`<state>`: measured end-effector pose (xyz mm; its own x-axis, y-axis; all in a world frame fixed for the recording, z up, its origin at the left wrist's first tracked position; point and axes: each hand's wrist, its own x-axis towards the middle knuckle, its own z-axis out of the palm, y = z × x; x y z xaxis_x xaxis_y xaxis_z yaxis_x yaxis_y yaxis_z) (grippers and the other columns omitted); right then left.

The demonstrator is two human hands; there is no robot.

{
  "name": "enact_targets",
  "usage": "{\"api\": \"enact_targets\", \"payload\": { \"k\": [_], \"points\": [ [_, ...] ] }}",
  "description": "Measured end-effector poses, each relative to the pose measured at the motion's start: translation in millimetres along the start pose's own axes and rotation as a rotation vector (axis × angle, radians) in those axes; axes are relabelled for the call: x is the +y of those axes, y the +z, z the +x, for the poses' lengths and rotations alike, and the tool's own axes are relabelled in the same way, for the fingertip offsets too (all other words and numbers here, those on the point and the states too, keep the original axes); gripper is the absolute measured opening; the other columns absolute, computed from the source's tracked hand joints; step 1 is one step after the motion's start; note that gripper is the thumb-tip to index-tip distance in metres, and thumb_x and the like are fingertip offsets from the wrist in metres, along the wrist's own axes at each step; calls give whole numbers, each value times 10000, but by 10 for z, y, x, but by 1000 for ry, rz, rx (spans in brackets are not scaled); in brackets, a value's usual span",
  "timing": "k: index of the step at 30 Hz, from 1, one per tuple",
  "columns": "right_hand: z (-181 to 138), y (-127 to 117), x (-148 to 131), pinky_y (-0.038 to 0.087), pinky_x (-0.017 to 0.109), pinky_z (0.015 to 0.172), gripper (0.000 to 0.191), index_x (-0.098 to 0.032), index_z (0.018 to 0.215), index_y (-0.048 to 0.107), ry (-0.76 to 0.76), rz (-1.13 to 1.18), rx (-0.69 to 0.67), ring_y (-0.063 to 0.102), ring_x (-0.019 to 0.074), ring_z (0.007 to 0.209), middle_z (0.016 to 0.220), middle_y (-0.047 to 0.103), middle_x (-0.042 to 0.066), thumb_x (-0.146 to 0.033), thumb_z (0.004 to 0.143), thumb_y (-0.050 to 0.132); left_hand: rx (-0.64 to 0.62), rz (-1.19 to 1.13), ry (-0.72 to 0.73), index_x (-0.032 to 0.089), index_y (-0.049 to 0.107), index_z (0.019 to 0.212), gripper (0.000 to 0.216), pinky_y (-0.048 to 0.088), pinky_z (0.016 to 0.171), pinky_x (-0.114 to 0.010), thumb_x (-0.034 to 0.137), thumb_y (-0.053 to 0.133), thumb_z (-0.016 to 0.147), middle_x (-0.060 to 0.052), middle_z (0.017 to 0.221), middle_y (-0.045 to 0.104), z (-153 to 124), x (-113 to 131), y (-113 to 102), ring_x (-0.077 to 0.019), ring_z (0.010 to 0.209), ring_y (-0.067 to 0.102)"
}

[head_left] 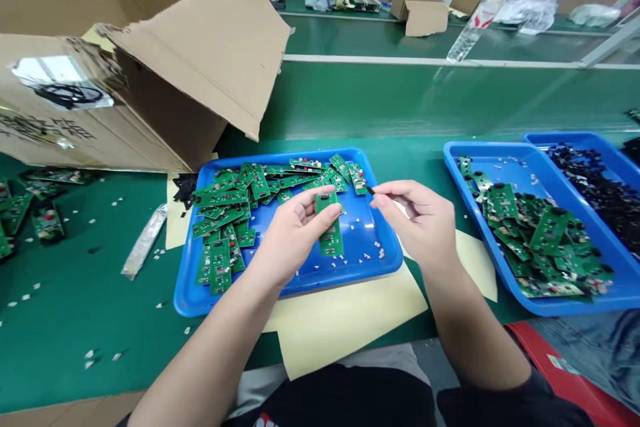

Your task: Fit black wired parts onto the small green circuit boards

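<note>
Over the near blue tray [280,290], my left hand [295,233] pinches a green circuit board [330,237] between thumb and fingers. The board hangs lengthwise, with a small black part near its top. To the right of it, my right hand [417,217] is closed in a pinch at the tray's right side. A tiny dark piece [371,191] shows at those fingertips; its kind is too small to make out. Many more circuit boards [220,197] lie piled in the tray's left and back, and small white bits [381,253] are scattered on its floor.
A large open cardboard box [200,40] stands at the back left. On the right are a blue tray of circuit boards [550,233] and another with black parts [595,180]. Loose boards [47,220] lie far left. A plastic bottle [483,17] stands on the back ledge.
</note>
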<state>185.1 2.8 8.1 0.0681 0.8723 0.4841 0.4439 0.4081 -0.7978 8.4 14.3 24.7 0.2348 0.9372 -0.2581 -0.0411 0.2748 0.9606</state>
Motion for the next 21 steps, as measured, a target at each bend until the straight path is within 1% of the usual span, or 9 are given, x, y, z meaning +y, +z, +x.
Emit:
{"api": "enact_targets", "payload": {
  "k": [3, 5, 7, 12, 16, 21],
  "points": [
    [-6, 33, -37, 507, 274, 678, 95, -196, 816, 645, -176, -63, -132, 631, 138, 716, 774, 685, 12, -161, 851, 565, -93, 19, -59, 140, 577, 1209, 447, 373, 514, -203, 264, 608, 780, 36, 648, 514, 11, -13, 29, -72, 548, 428],
    [-10, 63, -34, 494, 275, 681, 101, -187, 816, 633, -260, -111, -187, 621, 139, 720, 772, 679, 21, -141, 859, 554, -120, 58, -52, 139, 580, 1210, 425, 376, 511, -203, 227, 578, 794, 41, 636, 501, 17, -15, 40, -69, 529, 425],
    [-9, 77, -16, 486, 282, 681, 102, -175, 823, 625, -310, -162, -215, 612, 144, 719, 771, 673, 35, -133, 869, 544, -131, 106, -24, 140, 591, 1200, 403, 385, 514, -208, 233, 564, 808, 38, 635, 510, 19, -16, 41, -70, 516, 438],
    [-4, 65, 14, 475, 293, 655, 136, -169, 818, 618, -356, -241, -214, 581, 150, 688, 747, 655, 48, -145, 899, 511, -129, 192, 16, 163, 616, 1183, 378, 406, 539, -222, 259, 553, 823, 21, 668, 570, 9, -31, 29, -76, 505, 475],
    [-13, 66, 14, 481, 301, 665, 160, -193, 826, 622, -361, -289, -216, 581, 155, 699, 753, 645, 41, -167, 912, 490, -118, 214, 28, 165, 626, 1177, 375, 423, 562, -225, 251, 549, 820, 30, 608, 569, 3, -38, 29, -87, 505, 499],
    [-21, 89, 18, 475, 308, 653, 171, -199, 800, 617, -372, -338, -204, 579, 163, 688, 724, 635, 39, -161, 905, 488, -116, 200, 41, 181, 647, 1147, 356, 425, 532, -216, 253, 562, 809, 8, 705, 621, 10, -43, 28, -78, 497, 496]
  ]
}}
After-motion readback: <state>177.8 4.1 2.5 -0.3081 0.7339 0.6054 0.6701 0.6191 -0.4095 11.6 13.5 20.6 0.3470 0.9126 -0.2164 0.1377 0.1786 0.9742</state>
